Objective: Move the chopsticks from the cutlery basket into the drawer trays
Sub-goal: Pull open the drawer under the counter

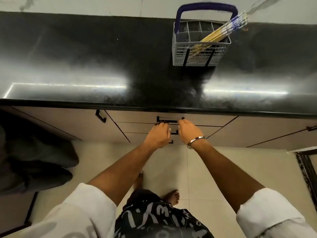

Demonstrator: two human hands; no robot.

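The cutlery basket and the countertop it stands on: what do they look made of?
The cutlery basket looks like grey moulded plastic: a matt grid of thin bars, with a blue handle. The countertop looks like polished black stone, perhaps granite: fine speckles and mirror-like reflections of lights. Neither is certain from looks alone.

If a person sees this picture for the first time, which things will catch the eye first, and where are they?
First, the grey cutlery basket with a blue handle, standing on the black countertop at the upper right, with a bundle of chopsticks leaning out of it. Then the left hand and right hand, reaching side by side to the black drawer handle below the counter edge.
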